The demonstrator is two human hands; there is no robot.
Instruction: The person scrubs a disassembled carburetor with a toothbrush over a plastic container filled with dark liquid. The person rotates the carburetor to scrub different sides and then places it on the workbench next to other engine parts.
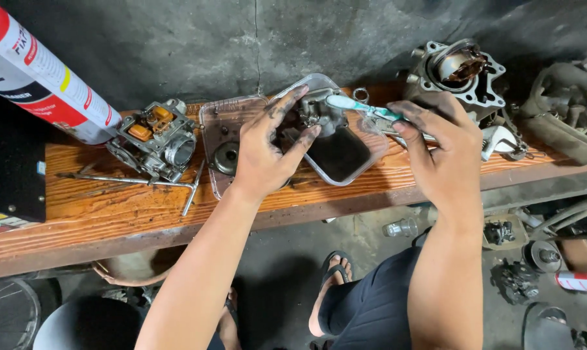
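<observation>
Left hand (pixel 267 146): grimy fingers curl round a small metal part (pixel 310 113), holding it over the tub (pixel 365 152), so drips likely fall in.
Right hand (pixel 436 146): pinched on a toothbrush (pixel 361 109), bristles at the part.
Tub: clear plastic, dark liquid inside, mid-bench.
Lid (pixel 217 129): clear, left of the tub, holding small pieces.
Carburettor (pixel 154 139): further left, T-wrench (pixel 170 185) just near of it.
Spray can (pixel 44 71): far left, tilted.
Bench (pixel 99 207): worn wood.

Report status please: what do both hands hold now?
Left hand grips small metal part over clear tray of dark liquid. Right hand holds toothbrush, bristles on part. Nothing between them.
</observation>
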